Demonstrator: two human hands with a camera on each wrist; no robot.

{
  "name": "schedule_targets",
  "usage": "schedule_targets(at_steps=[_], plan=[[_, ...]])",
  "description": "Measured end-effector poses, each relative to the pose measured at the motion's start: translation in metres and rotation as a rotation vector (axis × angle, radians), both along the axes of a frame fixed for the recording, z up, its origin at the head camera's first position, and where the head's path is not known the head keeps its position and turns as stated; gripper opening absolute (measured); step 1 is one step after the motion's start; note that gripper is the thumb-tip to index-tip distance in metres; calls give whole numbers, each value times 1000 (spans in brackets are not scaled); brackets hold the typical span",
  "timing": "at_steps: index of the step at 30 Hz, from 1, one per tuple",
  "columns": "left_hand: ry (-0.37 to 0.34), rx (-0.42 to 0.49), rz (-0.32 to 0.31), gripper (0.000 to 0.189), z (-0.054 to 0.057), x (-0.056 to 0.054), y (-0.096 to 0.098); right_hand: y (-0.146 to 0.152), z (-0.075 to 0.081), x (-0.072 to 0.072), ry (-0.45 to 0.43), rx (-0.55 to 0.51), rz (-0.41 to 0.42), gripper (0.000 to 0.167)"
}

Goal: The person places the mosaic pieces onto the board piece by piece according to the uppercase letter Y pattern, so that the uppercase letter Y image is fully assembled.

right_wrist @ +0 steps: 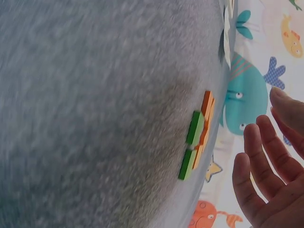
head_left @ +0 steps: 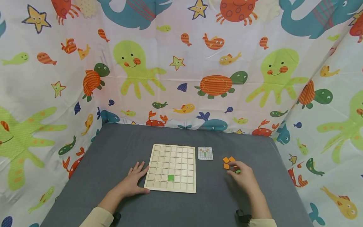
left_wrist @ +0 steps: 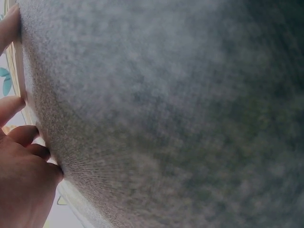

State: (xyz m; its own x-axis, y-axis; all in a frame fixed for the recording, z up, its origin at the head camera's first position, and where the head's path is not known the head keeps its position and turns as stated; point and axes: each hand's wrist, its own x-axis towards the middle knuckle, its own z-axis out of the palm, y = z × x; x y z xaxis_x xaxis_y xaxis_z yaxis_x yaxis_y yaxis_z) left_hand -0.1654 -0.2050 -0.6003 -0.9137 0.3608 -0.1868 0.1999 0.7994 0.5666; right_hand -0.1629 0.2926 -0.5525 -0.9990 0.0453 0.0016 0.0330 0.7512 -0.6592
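A pale wooden grid board (head_left: 158, 160) lies on the grey table, with one green square tile (head_left: 170, 178) in a cell of its lower part. My left hand (head_left: 131, 181) is spread at the board's left side, the thumb at the lower left corner and a fingertip touching the edge. Over a small group of orange tiles (head_left: 226, 166) and green tiles (right_wrist: 194, 128), right of the board, hovers my right hand (head_left: 244, 178). Its fingers (right_wrist: 273, 156) are loosely bent and apart from the tiles, with nothing seen between them. The hand partly hides the group in the head view.
A small pattern card (head_left: 205, 153) with a coloured grid lies just right of the board's upper corner. Grey cloth (head_left: 127, 138) covers the table. A curtain (head_left: 170, 94) printed with sea animals hangs behind and at both sides.
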Motion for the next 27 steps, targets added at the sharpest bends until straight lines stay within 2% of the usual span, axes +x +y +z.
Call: schedule_targets(at_steps=[12,27], plan=[[-6,9,-13,113,-1,-1,-2,19,-3,2,26,12,-5,36],[-10,15,-10,113,-3,-2,-2,43,-24,-3,-87,49,-47,40]])
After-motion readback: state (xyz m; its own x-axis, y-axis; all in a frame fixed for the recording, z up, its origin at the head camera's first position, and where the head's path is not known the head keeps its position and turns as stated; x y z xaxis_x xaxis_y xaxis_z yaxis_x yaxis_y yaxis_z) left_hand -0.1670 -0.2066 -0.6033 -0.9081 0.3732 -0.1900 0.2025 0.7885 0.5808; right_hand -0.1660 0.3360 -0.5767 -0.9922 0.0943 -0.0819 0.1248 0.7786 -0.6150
